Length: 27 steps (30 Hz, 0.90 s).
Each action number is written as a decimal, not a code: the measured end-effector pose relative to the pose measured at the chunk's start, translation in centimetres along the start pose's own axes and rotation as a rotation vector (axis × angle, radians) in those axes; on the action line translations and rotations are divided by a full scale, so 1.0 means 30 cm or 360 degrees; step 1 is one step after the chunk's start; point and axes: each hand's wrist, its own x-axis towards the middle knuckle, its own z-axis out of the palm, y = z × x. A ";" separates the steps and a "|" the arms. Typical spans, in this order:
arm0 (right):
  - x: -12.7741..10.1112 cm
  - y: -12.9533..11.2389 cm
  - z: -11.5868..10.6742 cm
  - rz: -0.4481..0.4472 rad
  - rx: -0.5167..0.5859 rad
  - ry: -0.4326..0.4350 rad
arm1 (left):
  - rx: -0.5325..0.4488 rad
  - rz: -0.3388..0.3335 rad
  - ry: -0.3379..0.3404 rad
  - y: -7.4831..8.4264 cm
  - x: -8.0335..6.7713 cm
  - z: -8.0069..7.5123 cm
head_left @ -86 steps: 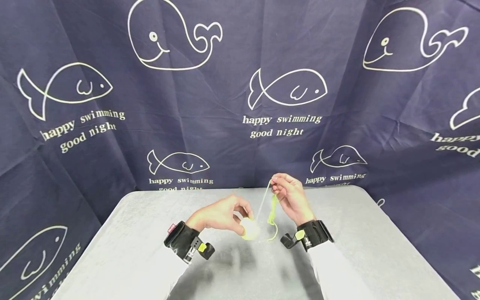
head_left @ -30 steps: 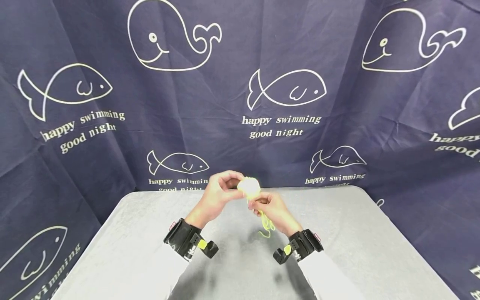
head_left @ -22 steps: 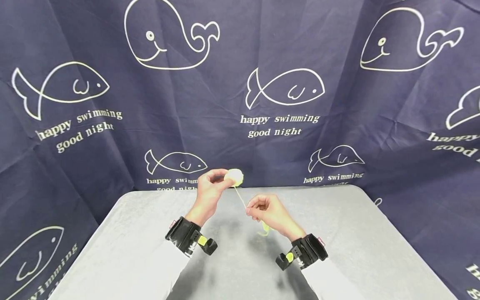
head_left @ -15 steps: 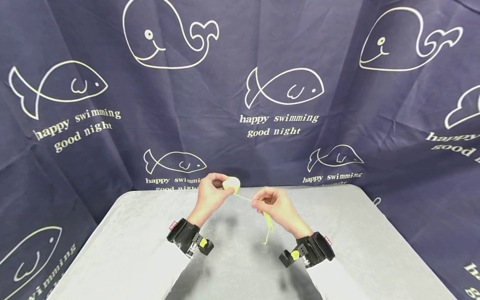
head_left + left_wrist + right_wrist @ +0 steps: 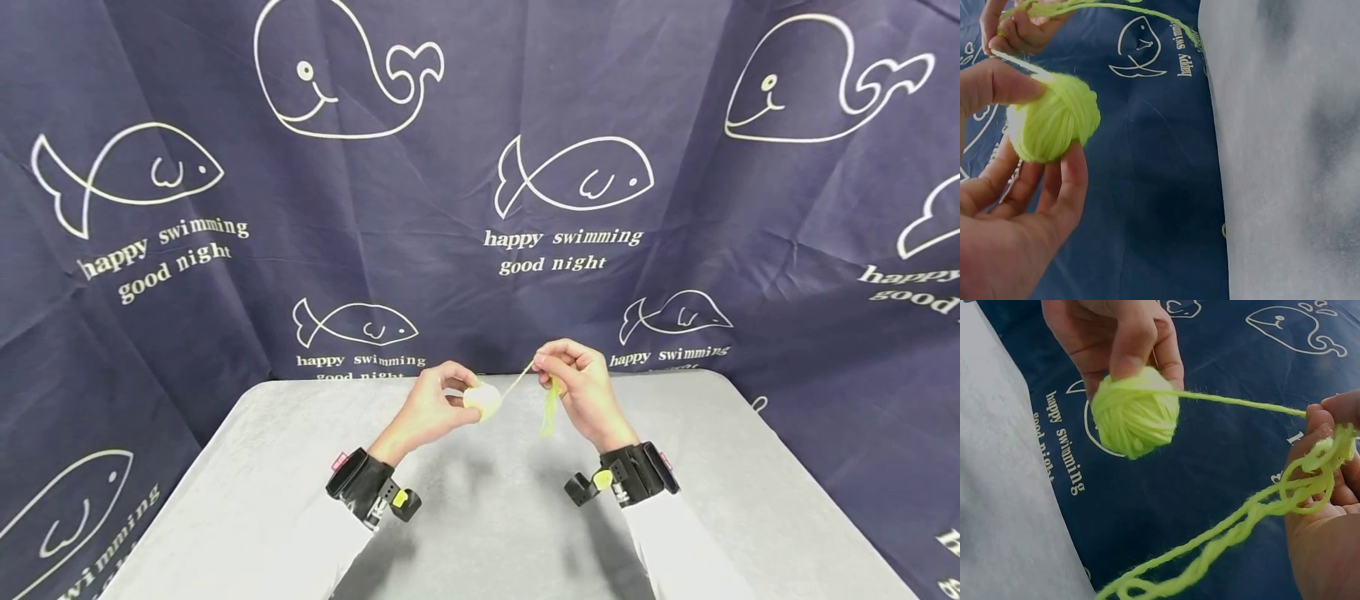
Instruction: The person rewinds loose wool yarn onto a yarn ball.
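A small ball of neon yellow-green yarn [image 5: 1054, 122] is held by my left hand [image 5: 431, 408], the thumb on one side and fingertips on the other. From the ball a taut strand [image 5: 1241, 401] runs up to my right hand [image 5: 588, 392], which pinches it between thumb and forefinger. Loose loops of the same yarn [image 5: 1210, 540] hang out of the right palm, some of them tangled. Both hands are raised above the table, a short gap apart, the right one slightly higher in the head view.
Below the hands lies a grey table [image 5: 465, 533] with rounded far corners. Behind it hangs a dark blue cloth [image 5: 450, 250] printed with white whales, fish and words. Each wrist wears a black strap with a camera [image 5: 405, 504].
The right hand has swung from below the ball, past its side, to above right of it, keeping the strand taut. The left hand has lowered the ball slightly and moved it right.
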 end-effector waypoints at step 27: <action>0.007 0.147 -0.005 0.0350 -0.0185 0.0128 | -0.1125 0.0260 -0.0436 0.088 -0.049 0.045</action>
